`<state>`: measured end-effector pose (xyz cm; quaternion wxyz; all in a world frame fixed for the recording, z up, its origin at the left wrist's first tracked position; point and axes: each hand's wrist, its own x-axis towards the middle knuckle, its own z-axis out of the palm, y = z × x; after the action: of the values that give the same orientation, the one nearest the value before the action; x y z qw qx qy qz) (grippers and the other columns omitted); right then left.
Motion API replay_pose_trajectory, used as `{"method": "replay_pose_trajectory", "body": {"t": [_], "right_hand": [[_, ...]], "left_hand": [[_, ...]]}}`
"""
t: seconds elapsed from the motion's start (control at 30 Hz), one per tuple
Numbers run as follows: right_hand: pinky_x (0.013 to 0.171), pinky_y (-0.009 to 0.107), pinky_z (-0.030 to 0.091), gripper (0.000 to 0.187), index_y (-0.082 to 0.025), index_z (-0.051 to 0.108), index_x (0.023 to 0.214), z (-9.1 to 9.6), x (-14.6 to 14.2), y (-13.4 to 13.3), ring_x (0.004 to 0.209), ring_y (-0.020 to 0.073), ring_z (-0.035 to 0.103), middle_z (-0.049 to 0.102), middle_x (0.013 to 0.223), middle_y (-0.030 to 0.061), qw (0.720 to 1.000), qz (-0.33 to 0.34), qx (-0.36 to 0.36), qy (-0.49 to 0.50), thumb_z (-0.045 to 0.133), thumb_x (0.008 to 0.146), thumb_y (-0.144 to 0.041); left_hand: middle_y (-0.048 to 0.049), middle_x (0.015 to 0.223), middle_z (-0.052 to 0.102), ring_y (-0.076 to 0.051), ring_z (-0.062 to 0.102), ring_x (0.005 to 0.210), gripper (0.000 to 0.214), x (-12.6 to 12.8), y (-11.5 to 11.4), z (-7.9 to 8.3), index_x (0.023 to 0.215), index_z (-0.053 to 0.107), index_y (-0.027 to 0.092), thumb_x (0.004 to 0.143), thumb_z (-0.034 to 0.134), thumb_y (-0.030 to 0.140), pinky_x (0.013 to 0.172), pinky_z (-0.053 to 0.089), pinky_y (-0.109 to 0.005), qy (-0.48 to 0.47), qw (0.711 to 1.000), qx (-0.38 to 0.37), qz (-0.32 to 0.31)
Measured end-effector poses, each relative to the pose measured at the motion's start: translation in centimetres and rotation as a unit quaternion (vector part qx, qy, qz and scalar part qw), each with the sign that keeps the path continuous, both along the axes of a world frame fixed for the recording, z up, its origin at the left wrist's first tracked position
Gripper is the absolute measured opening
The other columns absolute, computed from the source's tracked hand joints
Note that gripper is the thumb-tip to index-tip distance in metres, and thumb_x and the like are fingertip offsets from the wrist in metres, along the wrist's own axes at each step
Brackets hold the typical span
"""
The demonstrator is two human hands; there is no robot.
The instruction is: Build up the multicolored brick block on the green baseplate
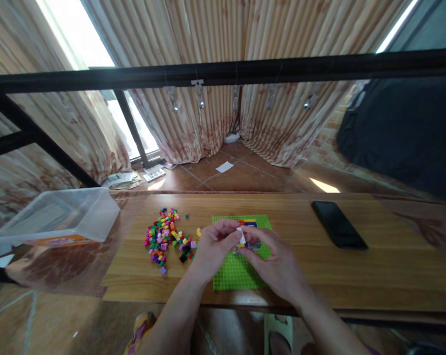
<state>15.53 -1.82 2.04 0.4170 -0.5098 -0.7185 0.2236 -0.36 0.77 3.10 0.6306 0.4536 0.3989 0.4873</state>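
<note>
Over a green studded baseplate (232,276), my two hands meet with their fingertips close together. A small white toy brick (241,234) shows between them. My left hand (217,249) has its thumb and fingers pinched at the brick's left side. From the right, my right hand (278,261) is closed with index finger and thumb at the same brick. Yellow and blue bricks (250,224) sit on the baseplate just behind the fingers, partly hidden by them. Left of the baseplate lies a loose pile of small coloured bricks (164,234) on the wooden table (300,281).
A black phone (338,224) lies on the table at the right. At the far left stands a clear plastic bin (71,212). A black metal bar (223,74) crosses behind the table, in front of striped curtains (204,118). Papers (123,180) lie on the floor.
</note>
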Motion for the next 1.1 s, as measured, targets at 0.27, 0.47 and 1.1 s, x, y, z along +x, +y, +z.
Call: {"method": "replay_pose_trajectory", "body": {"t": [0.27, 0.47, 1.1], "right_hand": [[0.077, 0.029, 0.05, 0.03, -0.031, 0.065, 0.116, 0.9, 1.1, -0.2, 0.084, 0.016, 0.062, 0.068, 0.091, -0.0005, 0.997, 0.064, -0.042, -0.018, 0.064, 0.086, -0.036], [0.09, 0.04, 0.05, 0.031, -0.031, 0.068, 0.112, -0.9, 2.9, 1.3, 0.102, 0.0229, 0.061, 0.065, 0.109, 0.0048, 0.999, 0.03, -0.02, -0.021, 0.066, 0.084, -0.042], [0.097, 0.049, 0.048, 0.034, -0.034, 0.067, 0.117, -2.7, 2.8, 1.7, 0.108, 0.0253, 0.056, 0.052, 0.132, 0.006, 0.993, -0.006, 0.014, -0.114, 0.066, 0.083, -0.039]], "left_hand": [[-0.0017, 0.071, 0.071, -0.011, 0.06, 0.059, 0.044, -0.2, -0.4, 0.4, 0.108, 0.062, 0.015, 0.071, 0.076, 0.035, 0.054, 0.04, -0.02, 0.025, 0.997, -0.022, -0.073], [0.0007, 0.067, 0.067, -0.01, 0.056, 0.058, 0.027, -0.9, 0.9, -1.2, 0.093, 0.066, 0.015, 0.072, 0.071, 0.031, 0.054, 0.041, -0.021, 0.111, 0.992, 0.013, 0.066], [-0.0156, 0.125, 0.06, -0.027, 0.056, 0.113, 0.061, 0.2, 0.5, -3.5, 0.125, 0.056, 0.013, 0.071, 0.074, 0.034, 0.094, 0.046, -0.04, 0.259, 0.96, 0.034, 0.106]]}}
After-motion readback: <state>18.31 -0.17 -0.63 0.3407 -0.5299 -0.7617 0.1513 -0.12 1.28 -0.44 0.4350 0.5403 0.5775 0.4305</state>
